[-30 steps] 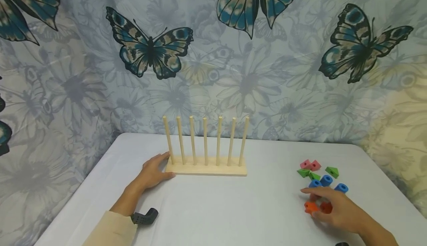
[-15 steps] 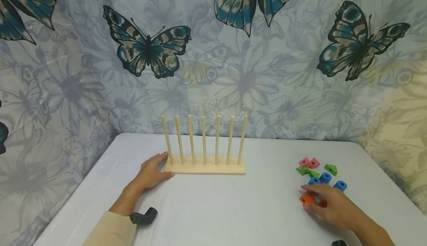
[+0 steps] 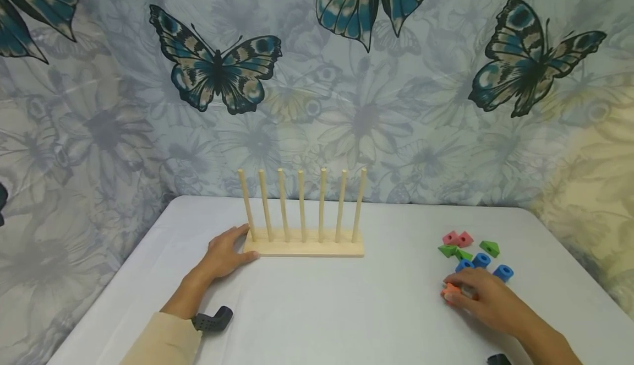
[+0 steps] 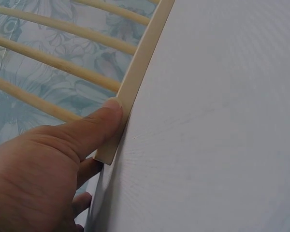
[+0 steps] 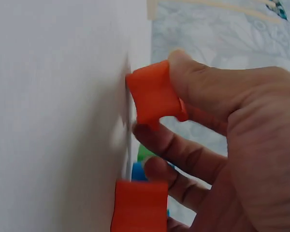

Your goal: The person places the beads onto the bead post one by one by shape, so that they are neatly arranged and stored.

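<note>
At the left end of the pale wooden peg rack [image 3: 312,250], my left hand [image 3: 225,255] grips the base. Its thumb [image 4: 104,118] lies on the base's edge in the left wrist view, the fingers behind the end and partly hidden. On the right side of the table, my right hand [image 3: 495,301] pinches an orange block [image 5: 154,94] with grooved sides between thumb and fingers. A second orange block [image 5: 140,208] stands near the lower fingers in the right wrist view; the hand hides it in the head view.
Beyond the right hand lie blue cylinders [image 3: 481,260], green triangular blocks [image 3: 489,249] and pink blocks [image 3: 464,239], with holes visible in some. Several upright pegs [image 3: 301,205] rise from the rack. A butterfly-patterned cloth [image 3: 366,123] hangs behind the white table [image 3: 346,310].
My right hand has moved slightly left and away from me, and its thumb and fingers have come together on the orange block, which has turned. The left hand stays on the rack.
</note>
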Tool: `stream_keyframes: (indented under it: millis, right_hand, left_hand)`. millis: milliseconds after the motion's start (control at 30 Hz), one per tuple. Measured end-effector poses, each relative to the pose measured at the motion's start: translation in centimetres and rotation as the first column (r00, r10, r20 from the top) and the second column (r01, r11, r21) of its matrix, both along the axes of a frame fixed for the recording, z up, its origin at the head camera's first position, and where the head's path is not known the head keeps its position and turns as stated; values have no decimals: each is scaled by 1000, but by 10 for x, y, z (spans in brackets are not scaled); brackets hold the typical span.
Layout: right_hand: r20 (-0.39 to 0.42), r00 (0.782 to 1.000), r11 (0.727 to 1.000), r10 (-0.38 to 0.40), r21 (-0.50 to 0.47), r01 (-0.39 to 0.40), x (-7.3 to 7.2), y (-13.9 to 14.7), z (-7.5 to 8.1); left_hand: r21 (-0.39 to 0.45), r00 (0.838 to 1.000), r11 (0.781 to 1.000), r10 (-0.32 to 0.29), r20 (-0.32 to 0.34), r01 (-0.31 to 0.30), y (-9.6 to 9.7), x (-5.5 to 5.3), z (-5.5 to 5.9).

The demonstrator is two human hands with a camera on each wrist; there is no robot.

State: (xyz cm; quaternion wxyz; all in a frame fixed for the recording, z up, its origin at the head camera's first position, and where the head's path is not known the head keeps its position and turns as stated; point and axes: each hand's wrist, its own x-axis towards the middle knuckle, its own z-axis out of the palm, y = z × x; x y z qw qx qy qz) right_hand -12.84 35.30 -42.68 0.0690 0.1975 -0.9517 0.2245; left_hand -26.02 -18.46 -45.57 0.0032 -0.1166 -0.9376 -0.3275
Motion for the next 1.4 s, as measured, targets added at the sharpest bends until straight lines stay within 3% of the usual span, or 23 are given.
stream_keyframes:
  millis: [200, 367, 500, 700, 967, 1233, 1400]
  right_hand:
    - [63, 998, 1000, -3, 25, 1, -2, -12, 3]
    - [93, 990, 994, -107, 8, 106, 1, -18, 7]
    - [31, 990, 990, -134, -35, 135, 2, -21, 10]
    - [-102, 990, 991, -101, -98, 91, 3, -25, 15]
    - [-215, 976, 989, -30, -150, -3, 2, -38, 33]
    - [-169, 984, 959, 65, -262, -108, -3, -57, 59]
    - [-216, 960, 925, 180, -294, -239, -12, -74, 82]
  left_hand:
    - [27, 1000, 999, 16, -2, -16, -3, 1, -2]
    - [28, 1000, 999, 25, -6, -24, -1, 1, -4]
    - [22, 1000, 999, 23, -5, -23, -2, 0, -5]
    - [8, 1000, 1000, 15, 3, -15, -2, 0, -6]
    - [17, 1000, 1000, 15, 6, -15, -1, 1, -4]
    - [0, 1000, 1000, 11, 12, -11, 0, 3, -3]
    - [-10, 1000, 1000, 10, -2, -10, 1, 2, -1]
